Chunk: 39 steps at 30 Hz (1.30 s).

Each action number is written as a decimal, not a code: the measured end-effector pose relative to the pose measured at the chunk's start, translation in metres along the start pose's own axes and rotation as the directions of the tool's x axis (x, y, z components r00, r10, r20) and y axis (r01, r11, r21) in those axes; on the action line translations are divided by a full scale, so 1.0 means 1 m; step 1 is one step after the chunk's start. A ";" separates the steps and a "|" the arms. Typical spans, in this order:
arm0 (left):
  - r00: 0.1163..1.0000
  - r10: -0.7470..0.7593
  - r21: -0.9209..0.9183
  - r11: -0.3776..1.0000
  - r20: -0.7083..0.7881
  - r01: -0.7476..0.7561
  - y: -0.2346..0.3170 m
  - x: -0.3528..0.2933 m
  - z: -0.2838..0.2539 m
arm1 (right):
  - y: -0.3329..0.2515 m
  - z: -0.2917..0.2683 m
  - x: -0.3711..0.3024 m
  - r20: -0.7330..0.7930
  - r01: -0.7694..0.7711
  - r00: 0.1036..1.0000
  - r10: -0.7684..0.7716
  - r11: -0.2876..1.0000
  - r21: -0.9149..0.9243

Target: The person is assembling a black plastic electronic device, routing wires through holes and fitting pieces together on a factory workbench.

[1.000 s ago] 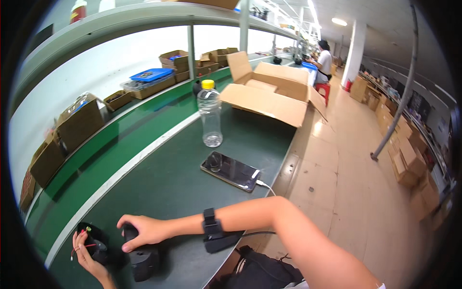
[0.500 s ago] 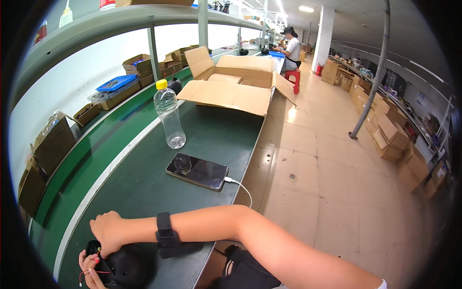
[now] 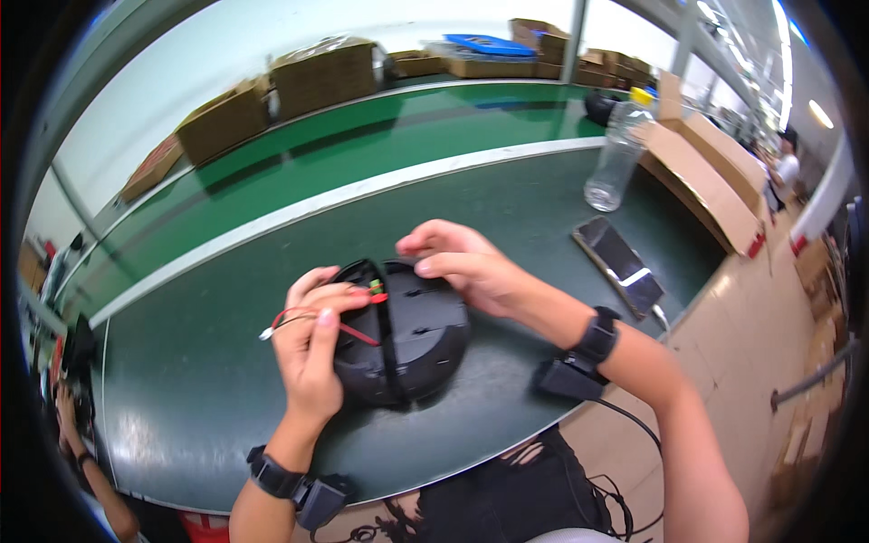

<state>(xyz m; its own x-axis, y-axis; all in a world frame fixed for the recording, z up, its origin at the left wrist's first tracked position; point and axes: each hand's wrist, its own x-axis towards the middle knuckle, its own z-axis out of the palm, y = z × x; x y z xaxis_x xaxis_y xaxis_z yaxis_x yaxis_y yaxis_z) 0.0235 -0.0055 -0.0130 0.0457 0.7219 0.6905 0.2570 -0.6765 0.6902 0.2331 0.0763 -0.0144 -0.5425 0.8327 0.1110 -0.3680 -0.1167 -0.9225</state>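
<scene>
A round black plastic housing sits on the dark green bench in front of me, with a black band-like strip running across its middle. My left hand is at its left side, thumb and fingers closed on thin red and black wires. A small green and red connector shows at the fingertips, and a white plug hangs free at the other side of that hand. My right hand is by the far right rim, thumb and fingers apart with nothing between them.
A phone with a white cable lies to the right. Beyond it stand a clear bottle with a yellow cap and an open cardboard box. Boxes line the back past a green belt. Another person's arm shows at the left.
My view has swung left, bringing the housing to the middle. My right hand has moved off the housing's near part to its far right rim. The left hand still has the wires.
</scene>
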 end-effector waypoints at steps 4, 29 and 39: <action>1.000 0.005 -0.001 1.000 -0.001 -0.005 0.006 -0.001 -0.002 | 0.005 0.018 -0.016 0.025 0.019 1.000 -0.016 0.991 -0.136; 0.999 0.008 0.072 0.997 0.034 -0.010 0.011 0.001 0.008 | -0.006 0.029 -0.034 -0.142 0.012 0.990 -0.027 0.994 -0.104; 0.997 0.037 0.212 0.976 0.067 -0.050 0.021 0.002 0.003 | -0.008 0.032 -0.037 -0.101 0.003 0.995 -0.023 0.982 -0.189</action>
<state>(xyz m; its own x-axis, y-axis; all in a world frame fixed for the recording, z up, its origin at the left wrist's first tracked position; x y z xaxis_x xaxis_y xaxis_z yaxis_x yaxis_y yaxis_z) 0.0320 -0.0180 0.0019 0.1199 0.7048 0.6992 0.4530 -0.6655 0.5932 0.2319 0.0296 0.0005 -0.4549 0.8856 0.0942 -0.2209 -0.0097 -0.9753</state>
